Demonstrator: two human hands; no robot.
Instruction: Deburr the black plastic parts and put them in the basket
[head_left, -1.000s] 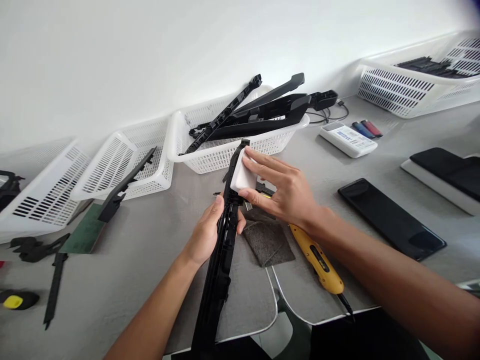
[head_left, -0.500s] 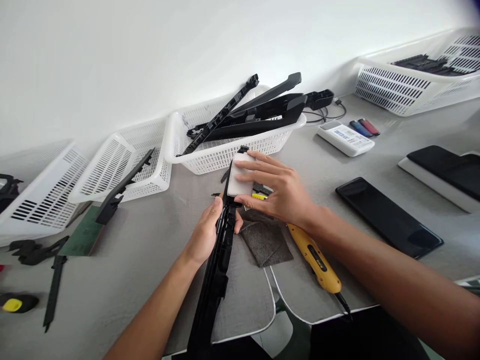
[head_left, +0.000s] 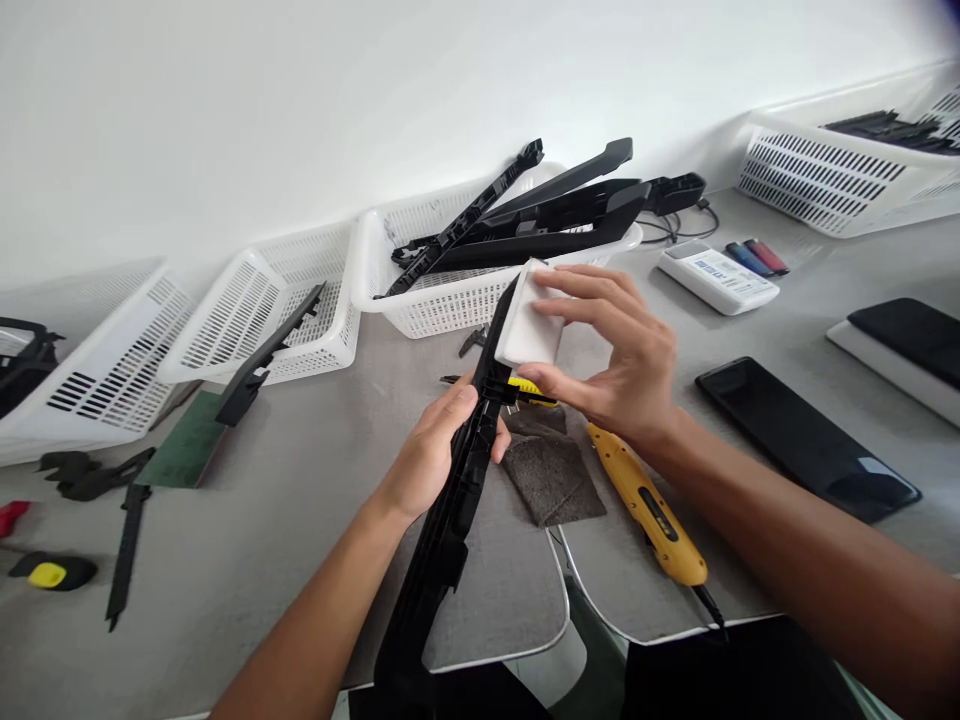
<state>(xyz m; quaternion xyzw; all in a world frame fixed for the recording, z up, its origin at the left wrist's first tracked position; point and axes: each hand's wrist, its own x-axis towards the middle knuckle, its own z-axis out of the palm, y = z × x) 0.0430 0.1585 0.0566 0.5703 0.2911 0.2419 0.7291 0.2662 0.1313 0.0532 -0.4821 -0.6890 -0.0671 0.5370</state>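
Note:
My left hand is wrapped round a long black plastic trim strip, which slants from the table's front edge up towards the baskets. Between the thumb and fingers of my right hand is a white rectangular block that looks like a sponge. Its left edge lies against the upper end of the strip. Below my hands are a folded dark grey cloth and a yellow corded power tool. A yellow-and-black tool shows partly behind the strip.
Several black parts fill the middle white basket. Another white basket has a black strip leaning on its rim. A green sheet and a tape measure lie left; a black phone and white device lie right.
My right hand and the white block have shifted up and right along the strip's end, and the block is more tilted. The strip's upper end leans further right; my left hand still grips it.

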